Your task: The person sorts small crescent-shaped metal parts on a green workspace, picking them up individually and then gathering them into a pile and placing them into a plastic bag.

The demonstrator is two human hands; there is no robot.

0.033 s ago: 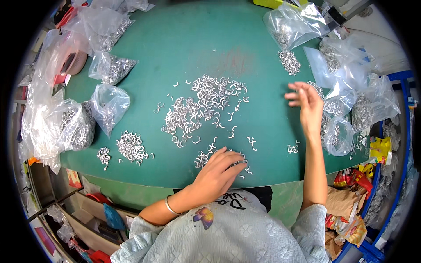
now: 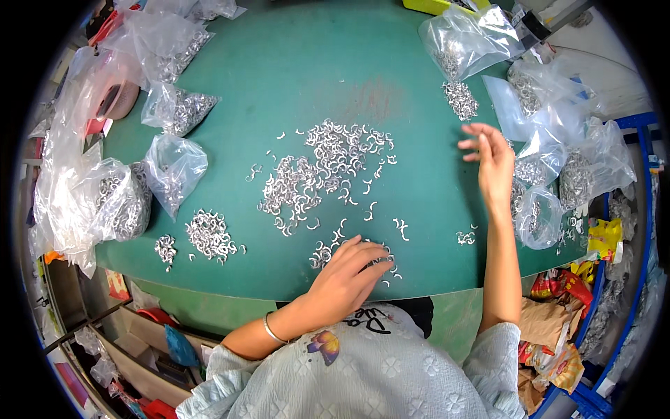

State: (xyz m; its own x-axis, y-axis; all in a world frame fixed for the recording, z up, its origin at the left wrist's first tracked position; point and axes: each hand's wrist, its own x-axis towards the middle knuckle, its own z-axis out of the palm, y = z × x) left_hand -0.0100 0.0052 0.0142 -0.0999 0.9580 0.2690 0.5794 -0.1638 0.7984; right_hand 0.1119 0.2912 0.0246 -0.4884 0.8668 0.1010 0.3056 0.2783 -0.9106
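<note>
Small silvery crescent-shaped metal pieces lie in a large loose heap at the middle of the green table. My left hand rests at the near edge, fingers stretched out over a smaller cluster of crescents, some of them hidden beneath it. Off to the right, my right hand is raised over the table with fingers apart and nothing visible in it. It is close to the clear bags of crescents. Beyond its fingertips lies a small pile of crescents, spread before an open clear bag.
Several clear bags of metal pieces line the left side, near a pink basket. Two sorted piles sit at the near left. A yellow tray stands at the far edge, and a blue rack at the right.
My right hand has shifted slightly away from me. My left hand and the heaps look the same.
</note>
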